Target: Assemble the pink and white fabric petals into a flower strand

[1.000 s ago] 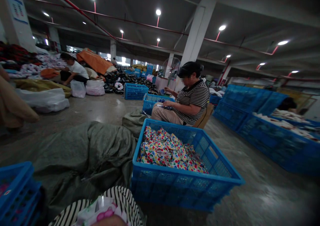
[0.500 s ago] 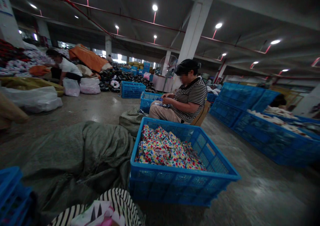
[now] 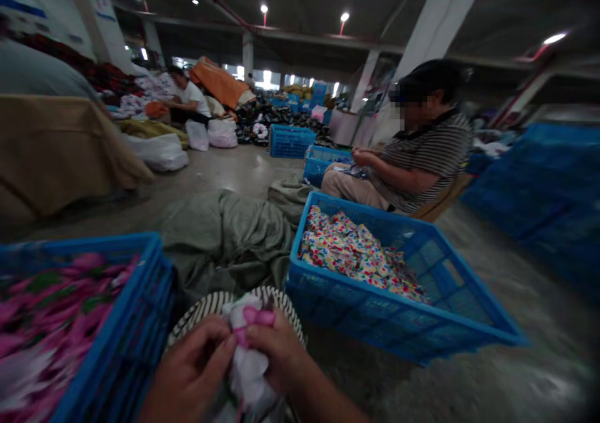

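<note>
A white and pink cloth piece is held up low in the middle of the view, above my black-and-white striped lap. My right hand is closed round it, thumb pressed against the pink part. My left hand has its thumb and fingers pinched at the cloth's left edge. To the left stands a blue crate filled with pink and green cloth pieces. On the right, another blue crate contains a heap of colourful dotted cloth pieces.
Grey-green sacking lies on the floor ahead. Beyond the right crate sits a co-worker in a striped shirt, handling small cloth. A brown-covered mound is at left. Stacked blue crates stand at far right.
My view has turned left and down. Both my hands and the pink-filled crate now show, and the right crate sits farther right in view.
</note>
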